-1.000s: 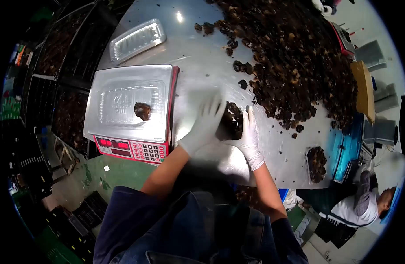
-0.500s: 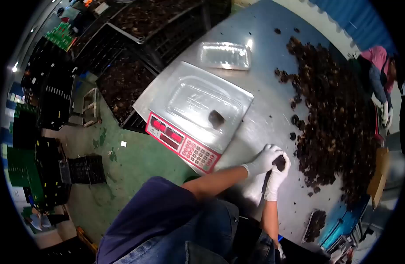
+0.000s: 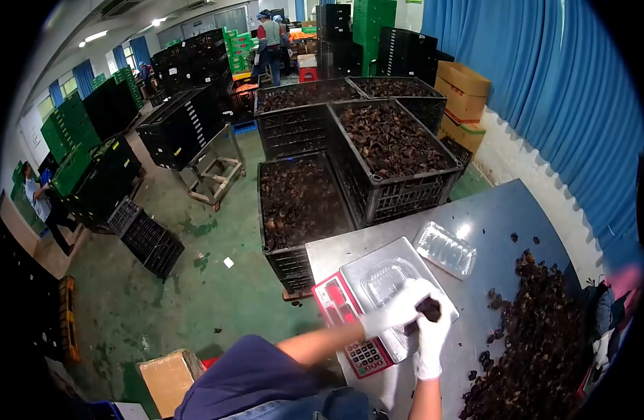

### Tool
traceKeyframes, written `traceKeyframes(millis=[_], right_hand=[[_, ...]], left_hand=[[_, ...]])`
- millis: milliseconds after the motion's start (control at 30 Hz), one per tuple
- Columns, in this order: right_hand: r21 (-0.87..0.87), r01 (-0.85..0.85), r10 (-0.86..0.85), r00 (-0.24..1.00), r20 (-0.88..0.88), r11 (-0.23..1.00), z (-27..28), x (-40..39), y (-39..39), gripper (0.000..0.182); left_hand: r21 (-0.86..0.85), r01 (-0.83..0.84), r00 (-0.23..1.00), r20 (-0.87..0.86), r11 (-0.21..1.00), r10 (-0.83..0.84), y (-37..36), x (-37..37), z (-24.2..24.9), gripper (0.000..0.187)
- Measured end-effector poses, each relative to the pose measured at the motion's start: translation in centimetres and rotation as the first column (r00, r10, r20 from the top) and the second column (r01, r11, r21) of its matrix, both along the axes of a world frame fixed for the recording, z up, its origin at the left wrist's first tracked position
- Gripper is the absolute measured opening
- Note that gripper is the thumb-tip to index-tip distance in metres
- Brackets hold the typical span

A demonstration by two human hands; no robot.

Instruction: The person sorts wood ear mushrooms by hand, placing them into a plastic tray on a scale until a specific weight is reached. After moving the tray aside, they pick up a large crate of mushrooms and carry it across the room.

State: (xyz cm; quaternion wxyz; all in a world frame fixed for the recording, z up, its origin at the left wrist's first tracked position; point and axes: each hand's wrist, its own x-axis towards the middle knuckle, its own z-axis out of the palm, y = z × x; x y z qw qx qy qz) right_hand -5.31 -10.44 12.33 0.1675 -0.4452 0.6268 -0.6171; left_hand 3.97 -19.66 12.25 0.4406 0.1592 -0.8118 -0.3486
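My gloved left hand and gloved right hand meet above the scale. Between their closed fingers is a dark brown wood ear mushroom. A clear plastic tray lies on the scale's steel plate, partly hidden by my left hand. Another dark piece shows beneath my hands. A second clear plastic tray lies on the metal table beyond the scale. To the right spreads a big heap of wood ear mushrooms.
Black crates full of dark mushrooms stand against the table's far side. A cardboard box is on the floor at lower left. At the right edge, another person's gloved hand is near the heap. More people stand at the back.
My head view has lifted and turned toward the room. Both hands, with the mushroom between them, have moved from the bare table beside the scale to over the tray on it.
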Motion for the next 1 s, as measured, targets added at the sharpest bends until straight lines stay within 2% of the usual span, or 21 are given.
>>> traceKeyframes(millis=[33,67,133,167,233,267,333,400,433,467,500,567,600,667,733,800,867,900,933,967,1000], right_hand=[[-0.001,-0.035,0.035,0.997,-0.074,0.999,-0.6,0.6,-1.9,0.050],[0.083,-0.087,0.094,0.991,-0.091,0.993,-2.0,0.4,-3.3,0.050],[0.163,-0.141,0.181,0.949,-0.260,0.976,-3.0,0.8,-5.5,0.050],[0.265,-0.138,0.221,0.923,-0.315,0.954,-3.4,0.9,-5.8,0.051],[0.465,-0.094,0.294,0.878,-0.379,0.880,-2.8,1.4,-6.1,0.063],[0.471,-0.085,0.288,0.880,-0.377,0.878,-2.2,1.6,-5.9,0.063],[0.369,0.079,0.187,0.753,-0.631,0.926,-1.3,1.5,-4.2,0.074],[0.355,0.066,0.148,0.827,-0.543,0.932,1.6,0.6,-1.6,0.082],[0.259,0.149,0.013,0.845,-0.535,0.954,1.7,0.0,0.4,0.073],[0.133,0.171,-0.079,0.852,-0.518,0.976,0.4,-1.8,1.9,0.061],[0.027,0.294,-0.228,0.793,-0.564,0.956,0.1,-2.6,4.3,0.050],[0.262,0.512,-0.227,0.705,-0.672,0.818,-3.3,-3.3,10.8,0.049],[0.329,0.594,-0.240,0.680,-0.693,0.734,-6.9,-3.4,13.3,0.056],[0.380,0.686,-0.139,0.573,-0.807,0.621,-9.8,-3.6,18.7,0.060],[0.477,0.755,-0.158,0.593,-0.789,0.451,-11.4,-4.8,22.5,0.061],[0.389,0.828,-0.171,0.486,-0.857,0.403,-11.8,-8.8,26.3,0.061],[0.352,0.816,-0.105,0.443,-0.890,0.458,-11.9,-12.9,28.8,0.058],[0.412,0.826,0.015,0.441,-0.897,0.385,-11.6,-15.2,29.9,0.055],[0.459,0.835,0.135,0.439,-0.888,0.305,-11.2,-17.5,31.0,0.052],[0.398,0.883,0.044,0.400,-0.915,0.251,-11.0,-19.9,32.3,0.051],[0.339,0.922,-0.042,0.353,-0.935,0.187,-11.0,-22.1,33.5,0.051]], left_hand=[[-0.008,-0.031,0.999,0.016,0.999,0.031,-1.7,1.1,-1.4,0.038],[0.199,0.126,0.992,-0.006,0.972,-0.127,-3.4,2.2,-3.2,0.037],[0.064,0.001,0.964,0.264,0.998,-0.018,-5.3,4.3,-3.6,0.045],[0.062,0.004,0.965,0.262,0.998,-0.020,-5.6,4.9,-3.7,0.045],[0.063,-0.050,0.837,0.547,0.997,0.007,-5.7,5.5,-3.7,0.058],[0.069,-0.040,0.837,0.547,0.997,-0.004,-5.6,5.6,-3.6,0.058],[-0.048,-0.060,0.787,0.612,0.997,0.077,-5.3,5.4,-3.0,0.073],[-0.127,-0.084,0.749,0.646,0.988,0.147,-5.1,5.7,-1.9,0.078],[-0.167,-0.011,0.798,0.592,0.986,0.109,-5.8,5.7,-3.3,0.079],[-0.352,0.055,0.706,0.676,0.935,0.212,-5.6,6.0,0.5,0.077],[-0.295,0.023,0.748,0.639,0.955,0.180,-5.7,6.0,-0.2,0.079],[-0.452,0.001,0.727,0.613,0.892,0.310,-4.8,6.0,2.1,0.079],[-0.400,-0.091,0.730,0.596,0.912,0.334,-4.5,6.0,2.5,0.074],[-0.232,-0.144,0.860,0.452,0.962,0.238,-1.4,5.3,3.8,0.067],[-0.036,-0.024,0.936,0.349,0.999,0.035,2.1,3.5,4.7,0.064],[-0.118,0.185,0.919,0.373,0.976,-0.130,7.7,0.2,4.5,0.047],[0.101,0.458,0.816,0.346,0.883,-0.462,12.7,-2.5,1.2,0.045],[0.242,0.554,0.691,0.400,0.797,-0.602,14.7,-3.9,1.0,0.047],[0.141,0.590,0.679,0.447,0.795,-0.583,16.7,-4.3,-4.6,0.048],[0.325,0.573,0.597,0.465,0.753,-0.654,18.4,-4.9,-6.9,0.052],[0.328,0.575,0.588,0.471,0.750,-0.657,19.5,-5.5,-8.3,0.052]])
